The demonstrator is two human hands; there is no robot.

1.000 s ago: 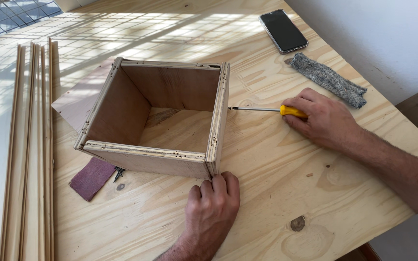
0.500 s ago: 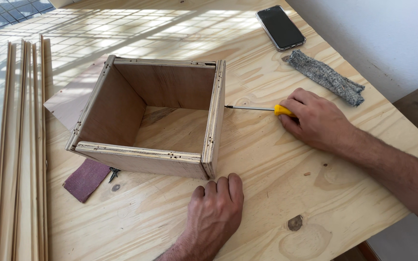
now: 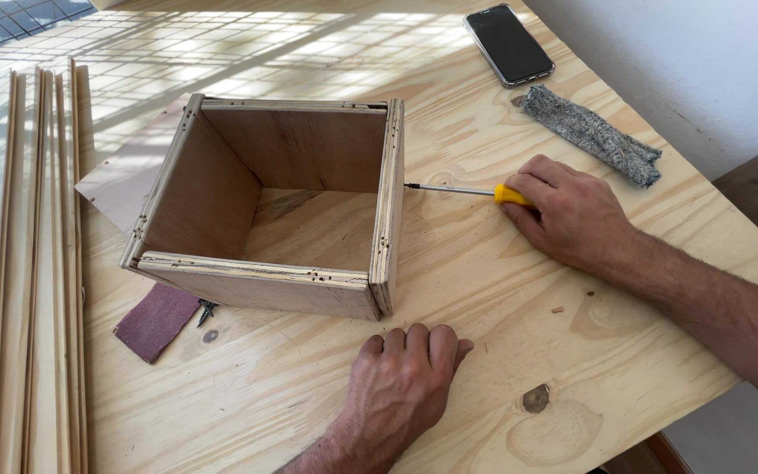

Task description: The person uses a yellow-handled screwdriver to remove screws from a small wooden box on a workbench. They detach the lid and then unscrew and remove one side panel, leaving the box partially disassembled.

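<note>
right hand (image 3: 572,211) gripping yellow-handled screwdriver (image 3: 462,190), plywood box (image 3: 274,206)

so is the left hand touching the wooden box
Apart. The head view shows bare plywood tabletop between the left hand's fingertips and the wooden box.
</note>
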